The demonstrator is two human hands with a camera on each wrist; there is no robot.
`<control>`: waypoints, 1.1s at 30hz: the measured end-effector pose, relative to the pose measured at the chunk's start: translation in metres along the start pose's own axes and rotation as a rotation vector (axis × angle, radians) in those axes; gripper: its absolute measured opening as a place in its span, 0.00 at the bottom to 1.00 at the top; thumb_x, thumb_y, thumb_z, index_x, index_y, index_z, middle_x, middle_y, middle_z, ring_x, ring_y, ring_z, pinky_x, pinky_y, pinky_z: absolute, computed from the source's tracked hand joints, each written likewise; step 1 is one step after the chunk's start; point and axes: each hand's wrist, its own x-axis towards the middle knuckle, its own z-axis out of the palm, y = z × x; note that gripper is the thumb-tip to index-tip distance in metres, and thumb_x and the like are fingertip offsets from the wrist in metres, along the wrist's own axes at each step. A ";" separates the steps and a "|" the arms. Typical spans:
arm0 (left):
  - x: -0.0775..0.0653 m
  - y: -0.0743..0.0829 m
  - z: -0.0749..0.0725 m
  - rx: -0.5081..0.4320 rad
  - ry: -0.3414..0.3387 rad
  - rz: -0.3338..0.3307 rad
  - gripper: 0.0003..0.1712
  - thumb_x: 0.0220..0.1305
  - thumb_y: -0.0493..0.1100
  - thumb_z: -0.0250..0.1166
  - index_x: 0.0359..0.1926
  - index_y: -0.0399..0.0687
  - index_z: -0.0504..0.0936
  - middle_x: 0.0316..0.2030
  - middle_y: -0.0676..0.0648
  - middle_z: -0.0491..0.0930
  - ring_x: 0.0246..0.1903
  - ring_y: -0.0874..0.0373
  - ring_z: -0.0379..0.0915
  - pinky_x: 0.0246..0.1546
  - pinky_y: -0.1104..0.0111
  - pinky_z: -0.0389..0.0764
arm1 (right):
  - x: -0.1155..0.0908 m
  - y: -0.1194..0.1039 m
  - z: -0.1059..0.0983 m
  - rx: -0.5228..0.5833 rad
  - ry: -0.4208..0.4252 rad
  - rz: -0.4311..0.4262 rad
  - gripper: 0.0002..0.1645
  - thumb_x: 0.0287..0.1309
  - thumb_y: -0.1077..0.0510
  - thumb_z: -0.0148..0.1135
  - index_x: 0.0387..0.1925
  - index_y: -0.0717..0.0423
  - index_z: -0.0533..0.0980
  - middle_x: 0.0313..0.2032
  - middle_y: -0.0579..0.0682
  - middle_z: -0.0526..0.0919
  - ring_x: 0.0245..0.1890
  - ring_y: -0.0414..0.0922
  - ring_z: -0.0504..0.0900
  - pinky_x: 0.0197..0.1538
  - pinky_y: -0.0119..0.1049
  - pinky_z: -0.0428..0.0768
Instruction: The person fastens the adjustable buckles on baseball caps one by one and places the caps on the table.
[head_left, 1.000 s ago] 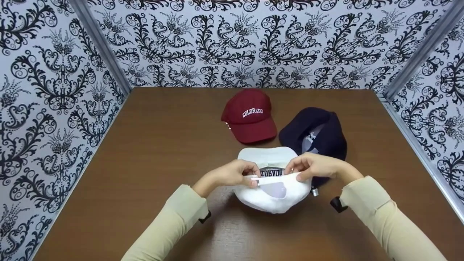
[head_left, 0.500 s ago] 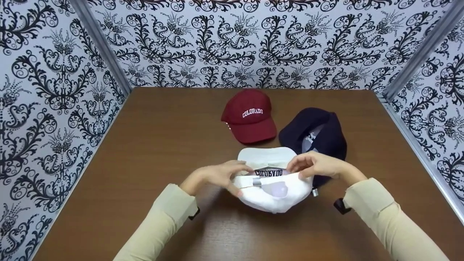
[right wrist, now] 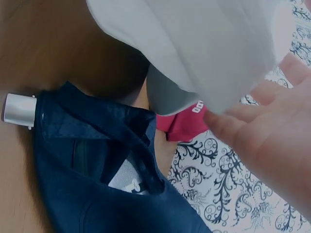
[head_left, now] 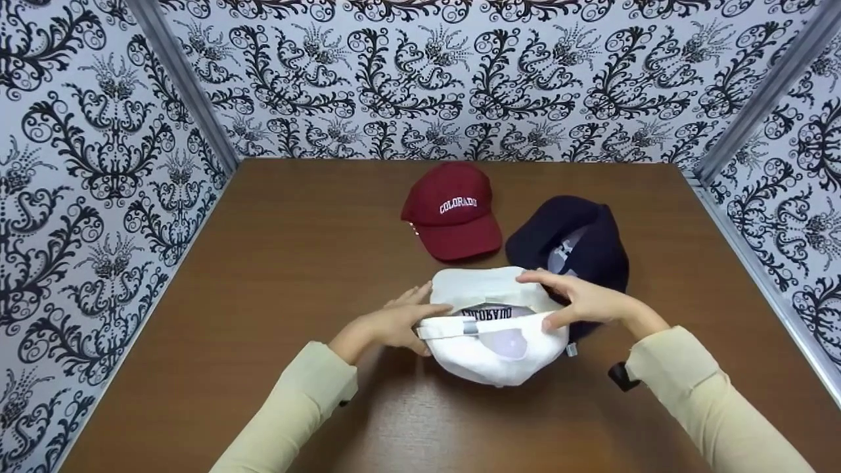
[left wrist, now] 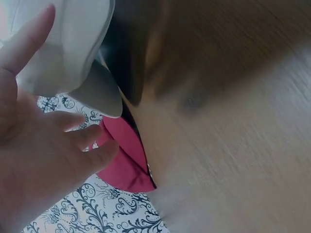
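Observation:
A white baseball cap (head_left: pixel 512 361) sits with its opening facing up, brim (head_left: pixel 483 284) toward the back and rear strap (head_left: pixel 443 327) with a metal buckle toward me. Reversed COLORADO stitching shows inside it. My left hand (head_left: pixel 387 325) is at its left side, fingers spread and extended. In the left wrist view, the left thumb (left wrist: pixel 29 41) lies across the cap. My right hand (head_left: pixel 588 302) is at the right side, index finger reaching over the brim and thumb at the rear edge. The right wrist view shows its extended fingers (right wrist: pixel 238 119) beside the cap, partly hidden by it.
A dark red COLORADO cap (head_left: pixel 453 207) stands behind the white one. To the right lies a navy cap (head_left: pixel 601 246), opening up, its metal buckle (right wrist: pixel 20 110) sticking out. Patterned walls (head_left: pixel 420 79) enclose the brown table (head_left: pixel 282 276) at the back and sides.
My left hand has let go of the strap by the buckle and moved out to the cap's left side. The right fingers have opened and spread toward the brim. The white cap stays about where it was.

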 end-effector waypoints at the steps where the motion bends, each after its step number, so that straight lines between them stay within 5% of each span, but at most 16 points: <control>1: 0.001 -0.002 0.000 -0.008 0.014 0.019 0.40 0.44 0.43 0.69 0.61 0.59 0.65 0.68 0.42 0.38 0.66 0.40 0.35 0.60 0.43 0.45 | -0.001 0.002 -0.002 -0.010 0.006 -0.015 0.43 0.45 0.60 0.63 0.63 0.58 0.56 0.65 0.64 0.48 0.65 0.62 0.41 0.60 0.63 0.44; 6: 0.002 -0.010 0.001 -0.030 0.064 0.085 0.24 0.44 0.41 0.68 0.47 0.47 0.77 0.66 0.39 0.47 0.64 0.37 0.41 0.62 0.47 0.45 | -0.007 0.012 -0.008 -0.076 0.101 -0.028 0.41 0.38 0.72 0.50 0.61 0.62 0.58 0.64 0.66 0.50 0.64 0.63 0.43 0.57 0.65 0.48; 9: 0.001 -0.013 0.001 -0.045 0.085 0.106 0.18 0.45 0.39 0.68 0.41 0.43 0.79 0.65 0.38 0.51 0.64 0.37 0.43 0.62 0.48 0.46 | -0.008 0.019 -0.005 -0.207 0.162 -0.004 0.43 0.32 0.76 0.45 0.60 0.62 0.61 0.63 0.68 0.51 0.63 0.66 0.43 0.57 0.65 0.48; 12: 0.000 -0.015 0.001 -0.053 0.113 0.122 0.13 0.45 0.38 0.67 0.36 0.40 0.79 0.64 0.37 0.54 0.63 0.36 0.45 0.62 0.49 0.48 | -0.008 0.026 0.001 -0.352 0.186 0.024 0.43 0.30 0.77 0.48 0.58 0.60 0.64 0.62 0.71 0.51 0.62 0.70 0.41 0.56 0.67 0.45; 16: 0.001 -0.017 0.003 -0.055 0.148 0.133 0.10 0.46 0.37 0.67 0.32 0.39 0.78 0.63 0.37 0.56 0.62 0.36 0.48 0.61 0.50 0.50 | -0.005 0.031 0.012 -0.408 0.180 0.028 0.39 0.33 0.73 0.56 0.56 0.56 0.68 0.62 0.72 0.52 0.61 0.73 0.40 0.57 0.68 0.41; 22: 0.003 -0.017 0.005 -0.090 0.194 0.165 0.09 0.47 0.37 0.66 0.32 0.41 0.79 0.63 0.36 0.57 0.63 0.38 0.48 0.61 0.50 0.50 | 0.001 0.030 0.018 -0.348 0.238 -0.067 0.17 0.39 0.67 0.59 0.37 0.55 0.80 0.60 0.70 0.58 0.61 0.73 0.43 0.56 0.68 0.44; 27: 0.003 -0.015 0.001 -0.155 0.210 0.182 0.11 0.49 0.38 0.64 0.36 0.39 0.78 0.63 0.38 0.57 0.64 0.43 0.49 0.62 0.52 0.51 | 0.003 0.027 0.018 -0.258 0.302 -0.099 0.05 0.40 0.66 0.62 0.22 0.53 0.80 0.55 0.64 0.69 0.62 0.68 0.49 0.59 0.62 0.50; 33: -0.001 -0.011 -0.007 -0.279 0.266 0.192 0.25 0.51 0.36 0.63 0.52 0.38 0.73 0.60 0.40 0.63 0.63 0.45 0.53 0.62 0.54 0.54 | 0.002 0.023 0.015 -0.131 0.405 -0.144 0.09 0.42 0.67 0.62 0.31 0.59 0.81 0.44 0.53 0.80 0.58 0.50 0.67 0.58 0.29 0.62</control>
